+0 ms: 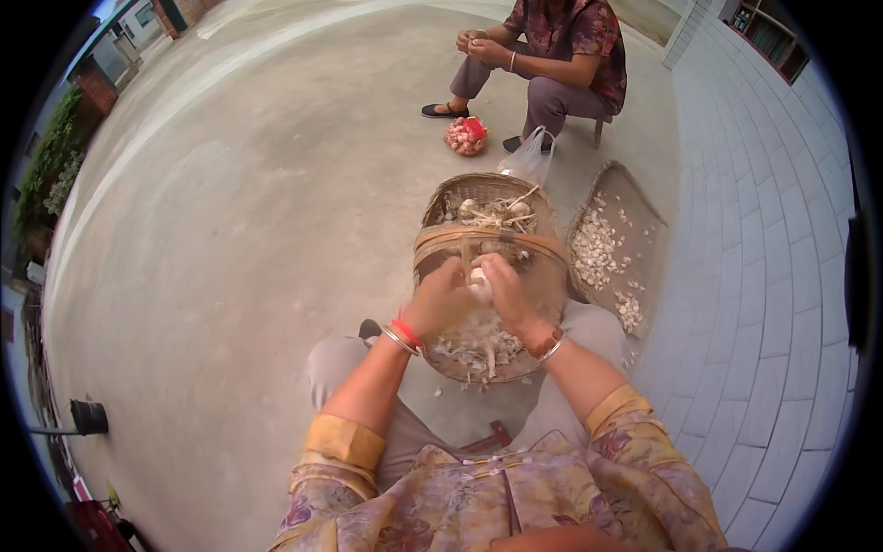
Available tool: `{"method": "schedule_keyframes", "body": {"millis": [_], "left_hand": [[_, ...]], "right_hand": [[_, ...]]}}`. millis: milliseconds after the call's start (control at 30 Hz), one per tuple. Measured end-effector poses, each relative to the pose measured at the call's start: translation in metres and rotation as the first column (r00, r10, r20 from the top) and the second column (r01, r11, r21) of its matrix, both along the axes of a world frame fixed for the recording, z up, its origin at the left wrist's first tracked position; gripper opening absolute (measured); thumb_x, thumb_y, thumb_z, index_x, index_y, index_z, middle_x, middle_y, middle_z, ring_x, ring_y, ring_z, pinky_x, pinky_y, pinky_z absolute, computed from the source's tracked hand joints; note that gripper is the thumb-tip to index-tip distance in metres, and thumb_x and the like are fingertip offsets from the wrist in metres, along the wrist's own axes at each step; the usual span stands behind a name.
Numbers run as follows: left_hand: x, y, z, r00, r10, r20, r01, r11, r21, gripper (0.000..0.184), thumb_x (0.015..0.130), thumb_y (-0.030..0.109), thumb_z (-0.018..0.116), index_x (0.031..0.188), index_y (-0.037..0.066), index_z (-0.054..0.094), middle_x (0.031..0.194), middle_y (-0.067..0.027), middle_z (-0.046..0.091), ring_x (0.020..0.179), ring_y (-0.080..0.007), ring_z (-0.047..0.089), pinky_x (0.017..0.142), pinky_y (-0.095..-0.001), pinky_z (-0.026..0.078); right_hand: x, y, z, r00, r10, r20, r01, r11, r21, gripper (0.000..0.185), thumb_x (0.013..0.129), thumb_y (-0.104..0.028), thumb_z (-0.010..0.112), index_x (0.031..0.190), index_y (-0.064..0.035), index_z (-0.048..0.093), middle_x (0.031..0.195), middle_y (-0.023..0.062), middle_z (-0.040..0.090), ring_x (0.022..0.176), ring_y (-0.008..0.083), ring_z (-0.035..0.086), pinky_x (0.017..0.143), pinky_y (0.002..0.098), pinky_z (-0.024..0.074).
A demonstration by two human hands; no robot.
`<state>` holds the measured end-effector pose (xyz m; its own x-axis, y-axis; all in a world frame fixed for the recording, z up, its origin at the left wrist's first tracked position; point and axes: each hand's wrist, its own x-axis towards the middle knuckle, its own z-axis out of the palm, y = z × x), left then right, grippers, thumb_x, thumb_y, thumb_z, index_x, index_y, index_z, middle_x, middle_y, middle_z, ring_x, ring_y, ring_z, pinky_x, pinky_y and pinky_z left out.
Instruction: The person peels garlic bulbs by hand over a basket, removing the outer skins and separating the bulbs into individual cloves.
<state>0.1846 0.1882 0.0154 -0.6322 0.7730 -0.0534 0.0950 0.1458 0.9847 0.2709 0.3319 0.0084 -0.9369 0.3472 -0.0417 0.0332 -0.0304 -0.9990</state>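
Both my hands are closed around a garlic bulb, held over the wicker basket between my knees. My left hand grips it from the left, with a red band and a silver bangle at the wrist. From the other side, the fingers of my right hand press on the bulb; they are slightly blurred. Loose papery garlic skins fill the near part of the basket. More bulbs and dry stalks lie in its far part, beyond the handle.
Right of the basket, a flat woven tray holds many peeled-apart cloves. Another person sits opposite, hands together. Near their feet are a red net bag and a clear plastic bag. A tiled wall runs along the right.
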Motion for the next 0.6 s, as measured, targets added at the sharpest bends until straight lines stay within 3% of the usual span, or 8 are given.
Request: {"method": "schedule_keyframes", "body": {"millis": [33, 133, 233, 367, 433, 500, 533, 600], "left_hand": [[-0.002, -0.002, -0.001, 0.994, -0.057, 0.093, 0.056, 0.998, 0.012, 0.024, 0.087, 0.018, 0.063, 0.104, 0.002, 0.054, 0.086, -0.0014, 0.057, 0.073, -0.0097, 0.054, 0.061, -0.0247, 0.046], [-0.007, -0.002, 0.002, 0.979, -0.053, 0.197, 0.041, 0.997, 0.062, 0.021, 0.089, 0.017, 0.061, 0.104, 0.004, 0.054, 0.090, -0.0024, 0.057, 0.076, -0.0078, 0.054, 0.061, -0.0243, 0.046], [-0.002, -0.003, 0.026, 0.989, -0.016, 0.146, 0.029, 0.996, -0.086, 0.021, 0.090, 0.018, 0.060, 0.105, 0.004, 0.054, 0.089, -0.0011, 0.056, 0.077, -0.0061, 0.054, 0.061, -0.0233, 0.046], [-0.001, -0.005, 0.014, 0.992, -0.028, 0.127, 0.038, 0.997, -0.074, 0.022, 0.091, 0.020, 0.061, 0.105, 0.003, 0.055, 0.087, 0.0001, 0.057, 0.074, -0.0054, 0.052, 0.060, -0.0220, 0.044], [-0.001, -0.005, 0.024, 0.998, -0.057, 0.032, 0.061, 0.989, -0.134, 0.024, 0.092, 0.023, 0.061, 0.102, 0.003, 0.054, 0.083, -0.0003, 0.058, 0.072, -0.0053, 0.054, 0.060, -0.0219, 0.046], [-0.006, -0.005, 0.013, 0.997, -0.077, 0.012, 0.078, 0.989, -0.123, 0.024, 0.092, 0.024, 0.062, 0.100, 0.002, 0.054, 0.082, -0.0011, 0.059, 0.071, -0.0056, 0.055, 0.061, -0.0224, 0.047], [-0.008, -0.005, 0.008, 0.995, -0.097, -0.016, 0.095, 0.989, -0.110, 0.026, 0.092, 0.025, 0.062, 0.097, 0.002, 0.054, 0.081, -0.0019, 0.060, 0.071, -0.0059, 0.056, 0.061, -0.0229, 0.048], [-0.011, -0.009, 0.006, 0.991, -0.112, 0.068, 0.119, 0.989, -0.094, 0.026, 0.092, 0.026, 0.063, 0.095, 0.002, 0.053, 0.080, -0.0027, 0.061, 0.070, -0.0066, 0.058, 0.061, -0.0233, 0.048]], "right_hand": [[-0.001, 0.001, 0.000, 1.000, 0.004, -0.003, -0.004, 1.000, -0.003, 0.033, 0.101, -0.030, 0.038, 0.104, -0.0017, 0.055, 0.091, 0.0045, 0.056, 0.086, 0.0119, 0.051, 0.081, 0.0283, 0.0431], [-0.007, 0.003, 0.011, 1.000, 0.016, -0.010, -0.015, 0.995, 0.099, 0.032, 0.101, -0.029, 0.039, 0.103, -0.0011, 0.055, 0.091, 0.0055, 0.056, 0.087, 0.0119, 0.051, 0.080, 0.0285, 0.0430], [-0.008, 0.003, 0.014, 0.996, 0.028, -0.080, -0.015, 0.986, 0.166, 0.031, 0.100, -0.028, 0.041, 0.102, -0.0007, 0.055, 0.090, 0.0054, 0.057, 0.085, 0.0125, 0.052, 0.078, 0.0292, 0.0437], [-0.009, 0.004, 0.006, 0.997, 0.043, -0.057, -0.034, 0.987, 0.156, 0.030, 0.100, -0.026, 0.041, 0.101, 0.0001, 0.056, 0.088, 0.0072, 0.059, 0.082, 0.0144, 0.054, 0.077, 0.0305, 0.0449], [-0.010, 0.005, 0.004, 0.998, 0.040, -0.051, -0.031, 0.985, 0.171, 0.029, 0.100, -0.025, 0.041, 0.101, 0.0002, 0.056, 0.087, 0.0079, 0.059, 0.081, 0.0151, 0.055, 0.076, 0.0308, 0.0451], [-0.008, 0.004, 0.006, 0.996, 0.050, -0.076, -0.023, 0.946, 0.323, 0.028, 0.099, -0.023, 0.041, 0.100, -0.0004, 0.057, 0.086, 0.0093, 0.059, 0.080, 0.0162, 0.055, 0.076, 0.0312, 0.0452], [-0.006, 0.004, 0.006, 0.996, 0.054, -0.065, -0.031, 0.948, 0.317, 0.028, 0.099, -0.023, 0.041, 0.100, -0.0004, 0.057, 0.086, 0.0093, 0.059, 0.080, 0.0162, 0.055, 0.076, 0.0312, 0.0452], [-0.004, 0.006, 0.008, 0.996, 0.087, -0.007, -0.086, 0.992, 0.093, 0.027, 0.098, -0.022, 0.040, 0.100, -0.0010, 0.057, 0.084, 0.0095, 0.059, 0.080, 0.0169, 0.055, 0.075, 0.0314, 0.0452]]}}
